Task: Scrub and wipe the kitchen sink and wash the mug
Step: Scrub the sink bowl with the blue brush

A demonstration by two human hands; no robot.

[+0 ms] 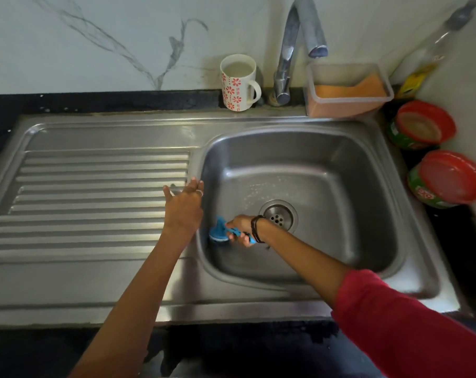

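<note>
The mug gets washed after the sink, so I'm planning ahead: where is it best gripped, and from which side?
Take the mug by its handle, coming from the right, the faucet side. It stands upright on the ledge behind the sink with the handle turned right. It appears to hold pale liquid, so keep it level.

One steel sink [394, 186] with one ribbed drainboard [95, 200], centre frame. One drain strainer [279, 215]. One tap [294, 50], top centre. One floral mug [238, 83] beside it. One clear tub [348, 90] holding one orange sponge [351, 90]. One bottle [427, 53], upper right. Two red-lidded jars [422, 125] [449, 178], right edge. One blue scrub brush [221, 230]. Two hands [183, 205] [241, 226].
</note>
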